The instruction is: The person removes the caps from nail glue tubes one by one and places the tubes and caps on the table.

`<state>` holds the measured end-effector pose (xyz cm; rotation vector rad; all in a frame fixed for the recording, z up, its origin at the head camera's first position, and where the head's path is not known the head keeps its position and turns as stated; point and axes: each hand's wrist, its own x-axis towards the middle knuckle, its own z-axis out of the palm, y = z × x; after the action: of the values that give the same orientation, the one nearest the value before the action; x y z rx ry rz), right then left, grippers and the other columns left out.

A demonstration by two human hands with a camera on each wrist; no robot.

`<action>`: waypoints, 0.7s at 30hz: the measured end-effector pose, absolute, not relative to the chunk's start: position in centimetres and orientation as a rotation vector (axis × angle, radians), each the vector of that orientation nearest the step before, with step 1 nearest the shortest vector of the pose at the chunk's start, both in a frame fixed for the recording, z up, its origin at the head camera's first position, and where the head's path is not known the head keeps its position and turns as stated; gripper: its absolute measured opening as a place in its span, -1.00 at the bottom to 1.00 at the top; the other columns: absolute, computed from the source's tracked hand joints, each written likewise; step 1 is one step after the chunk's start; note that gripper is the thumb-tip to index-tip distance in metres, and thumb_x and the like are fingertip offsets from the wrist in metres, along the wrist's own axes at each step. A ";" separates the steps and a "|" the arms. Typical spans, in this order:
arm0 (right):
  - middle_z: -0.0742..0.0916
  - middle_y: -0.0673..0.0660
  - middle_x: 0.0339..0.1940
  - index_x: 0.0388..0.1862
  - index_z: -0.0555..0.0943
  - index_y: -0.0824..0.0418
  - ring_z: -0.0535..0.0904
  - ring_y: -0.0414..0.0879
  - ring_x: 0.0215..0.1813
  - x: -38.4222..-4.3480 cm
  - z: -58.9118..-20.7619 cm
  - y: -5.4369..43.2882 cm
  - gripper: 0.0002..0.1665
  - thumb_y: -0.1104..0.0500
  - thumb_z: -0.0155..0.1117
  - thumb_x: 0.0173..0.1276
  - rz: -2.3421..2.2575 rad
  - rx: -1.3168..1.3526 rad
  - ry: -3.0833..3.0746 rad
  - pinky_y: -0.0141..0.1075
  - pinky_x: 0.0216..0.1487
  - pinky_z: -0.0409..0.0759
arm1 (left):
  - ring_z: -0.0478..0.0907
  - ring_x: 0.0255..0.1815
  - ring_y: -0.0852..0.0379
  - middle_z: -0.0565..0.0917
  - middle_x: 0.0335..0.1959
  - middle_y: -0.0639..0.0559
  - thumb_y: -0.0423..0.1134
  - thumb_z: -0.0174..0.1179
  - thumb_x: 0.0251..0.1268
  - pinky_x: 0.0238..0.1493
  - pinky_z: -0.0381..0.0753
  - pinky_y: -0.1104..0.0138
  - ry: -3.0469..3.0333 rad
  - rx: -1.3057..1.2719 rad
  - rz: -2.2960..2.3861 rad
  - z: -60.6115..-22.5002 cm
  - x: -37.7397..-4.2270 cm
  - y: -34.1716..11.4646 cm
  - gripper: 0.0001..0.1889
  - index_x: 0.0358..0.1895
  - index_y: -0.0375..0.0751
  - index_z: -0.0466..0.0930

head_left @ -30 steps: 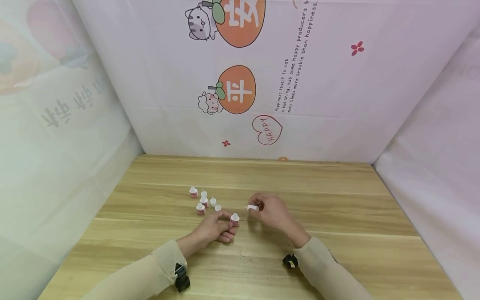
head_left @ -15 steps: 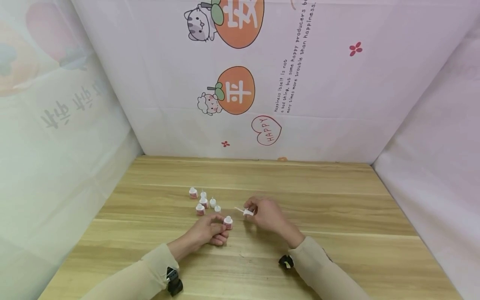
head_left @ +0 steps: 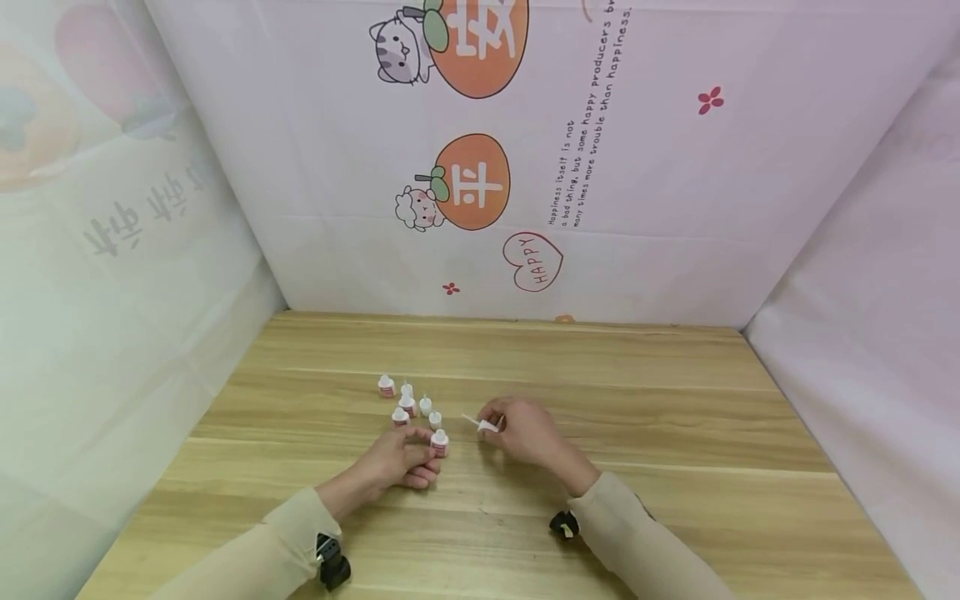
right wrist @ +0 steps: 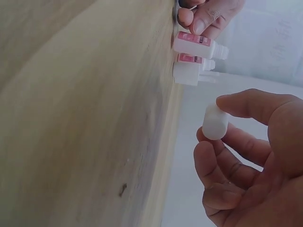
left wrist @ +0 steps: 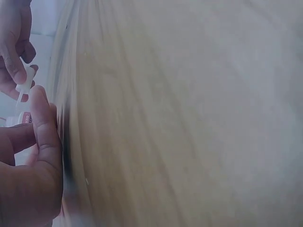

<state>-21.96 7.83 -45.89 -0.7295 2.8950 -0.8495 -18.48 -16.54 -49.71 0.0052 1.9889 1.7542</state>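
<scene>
My left hand [head_left: 393, 460] grips a small white bottle [head_left: 439, 447] with a pink label, upright at the table. Its mouth bears no cap. To its right, my right hand [head_left: 525, 433] pinches a white cap [right wrist: 215, 124] between thumb and fingers. From that cap a thin pale stick [head_left: 470, 419] points left towards the bottle, apart from it. Beyond the left hand stand more labelled bottles, one at the back [head_left: 386, 387], one in the middle [head_left: 407, 406] and one partly behind the fingers [head_left: 401, 416].
Small white caps with thin upright tips stand beside the bottles: a front cap [head_left: 435, 421], a middle cap [head_left: 426, 406] and a rear cap [head_left: 407, 389]. All rest on a wooden table [head_left: 637, 383]. A printed cloth wall [head_left: 637, 275] rises behind it, with white cloth at both sides.
My left hand has moved left with the bottle, close to the standing caps. The right hand has followed leftward, and its cap has turned so the stick shows, pointing left.
</scene>
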 end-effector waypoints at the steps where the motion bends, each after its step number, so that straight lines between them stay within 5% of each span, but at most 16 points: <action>1: 0.71 -0.13 -0.40 -0.22 0.72 0.00 0.54 -0.30 -0.38 -22.0 -45.9 7.7 -0.91 0.08 0.42 0.30 -0.847 -0.732 2.887 -0.39 -0.35 0.51 | 0.70 -0.42 0.20 0.73 -0.32 -0.09 -0.38 0.06 0.49 -0.35 0.78 0.37 1.990 -0.001 1.754 -49.7 -18.5 -16.7 -0.69 0.19 -0.44 0.41; 21: 0.76 -0.04 -0.31 -0.17 0.67 0.05 0.64 -0.20 -0.26 -22.0 -46.0 5.1 -0.85 0.11 0.42 0.29 -0.768 -0.784 2.838 -0.33 -0.22 0.61 | 0.70 -0.42 0.19 0.72 -0.31 -0.11 -0.38 0.06 0.49 -0.37 0.77 0.37 2.010 -0.027 1.760 -49.6 -18.8 -17.8 -0.69 0.19 -0.45 0.41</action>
<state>-21.98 5.14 -46.00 -0.7841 2.8382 -0.7675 -18.82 -17.81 -49.65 -0.0271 2.0103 1.7599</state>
